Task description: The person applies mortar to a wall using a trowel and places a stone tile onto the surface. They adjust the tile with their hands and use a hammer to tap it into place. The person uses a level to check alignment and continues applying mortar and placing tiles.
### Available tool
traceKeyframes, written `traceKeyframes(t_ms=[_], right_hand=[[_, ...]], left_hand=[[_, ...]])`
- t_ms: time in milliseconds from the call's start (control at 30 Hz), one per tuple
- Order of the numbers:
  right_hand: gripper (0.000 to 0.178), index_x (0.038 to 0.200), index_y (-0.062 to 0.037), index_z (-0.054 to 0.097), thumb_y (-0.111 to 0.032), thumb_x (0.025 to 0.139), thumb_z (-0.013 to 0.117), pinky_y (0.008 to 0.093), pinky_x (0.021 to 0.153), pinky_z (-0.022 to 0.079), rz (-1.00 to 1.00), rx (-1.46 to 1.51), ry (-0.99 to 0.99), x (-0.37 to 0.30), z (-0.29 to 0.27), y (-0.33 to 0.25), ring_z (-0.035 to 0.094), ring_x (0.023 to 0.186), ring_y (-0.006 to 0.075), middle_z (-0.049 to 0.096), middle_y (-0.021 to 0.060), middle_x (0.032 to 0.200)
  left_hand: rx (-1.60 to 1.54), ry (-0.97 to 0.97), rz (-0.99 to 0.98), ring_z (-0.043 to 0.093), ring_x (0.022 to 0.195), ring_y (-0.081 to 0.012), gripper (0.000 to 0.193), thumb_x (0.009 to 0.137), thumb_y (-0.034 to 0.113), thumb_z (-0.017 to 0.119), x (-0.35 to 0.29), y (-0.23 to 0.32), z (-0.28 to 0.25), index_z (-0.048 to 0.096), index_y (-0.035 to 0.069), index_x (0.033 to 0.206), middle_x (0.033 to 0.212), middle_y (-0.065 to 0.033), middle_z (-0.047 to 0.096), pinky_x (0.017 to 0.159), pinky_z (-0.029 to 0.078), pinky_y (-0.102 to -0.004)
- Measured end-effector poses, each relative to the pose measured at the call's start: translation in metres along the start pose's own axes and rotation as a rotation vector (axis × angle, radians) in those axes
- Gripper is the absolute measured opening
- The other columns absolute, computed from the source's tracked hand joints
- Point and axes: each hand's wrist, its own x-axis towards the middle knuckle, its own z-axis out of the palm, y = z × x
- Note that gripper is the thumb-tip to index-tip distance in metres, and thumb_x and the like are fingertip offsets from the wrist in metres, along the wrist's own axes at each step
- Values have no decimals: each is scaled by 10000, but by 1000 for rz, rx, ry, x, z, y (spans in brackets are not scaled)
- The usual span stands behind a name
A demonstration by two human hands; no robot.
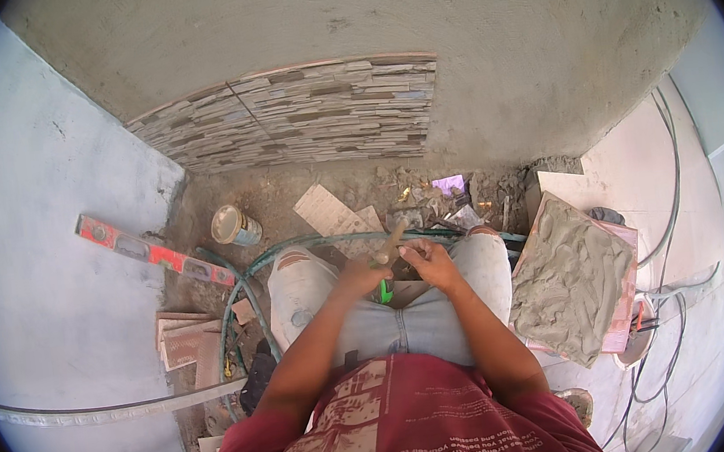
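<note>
In front of my lap, my left hand [363, 277] is closed round a tool with a tan handle [394, 242], which tilts up and to the right. A grey piece [405, 218] shows at its upper end; I cannot tell whether it belongs to the tool. Close beside it, my right hand [429, 263] has its thumb and fingers pinched together near the handle; what they hold is too small to make out. Just under the left hand, between my thighs, a bright green object [385, 291] shows in part. Stone-patterned tiles [341, 109] cover the lower wall ahead.
To my right lies a tile spread with wet mortar [572, 279], with cables [675, 220] beyond. A red level [153, 252] leans at the left wall. A bucket [236, 226], a green hose [242, 305], tile pieces [187, 337] and rubble surround my legs. A long metal strip [117, 411] lies left.
</note>
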Motion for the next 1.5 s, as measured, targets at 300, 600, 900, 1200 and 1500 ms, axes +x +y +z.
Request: traceKeyframes(t_ms=[300,600,900,1200,1500], right_hand=[[818,1472,47,398,-555,953,592,376,1132,337,-16,173,-331,-50,24,-31,448,1358,327,480,265,1442],[699,1418,-47,455,-472,913,686,373,883,529,242,711,-413,-43,24,-20,616,1054,252,574,108,1239],[669,1225,-58,516,-569,837,708,426,640,556,388,1029,-256,-34,5,-21,621,864,232,564,77,1032],[538,1216,-40,530,-426,895,722,293,713,516,305,1031,-4,-26,0,-8,590,832,121,598,28,956],[784,1436,17,391,-461,899,705,340,955,459,343,1315,-64,-40,-36,-15,538,1150,229,526,174,1287]], left_hand=[[-904,-171,-92,652,1023,-305,691,951,585,507,-50,7,11,446,66,1404,1323,-148,557,788,554,-407],[69,163,196,641,1126,-311,780,939,653,523,-26,58,-40,605,-59,1248,1207,-262,649,929,511,-399],[-1296,16,-73,359,1426,-372,816,1014,540,450,107,108,-95,222,-57,1521,1586,-234,276,1155,341,-514],[-2060,279,-247,148,1522,-350,737,1043,533,265,224,107,-82,127,54,1585,1655,-144,142,1233,151,-497],[-1609,669,-527,212,1484,-344,727,1026,538,325,244,-10,-69,178,73,1565,1611,-143,207,1209,196,-501]])
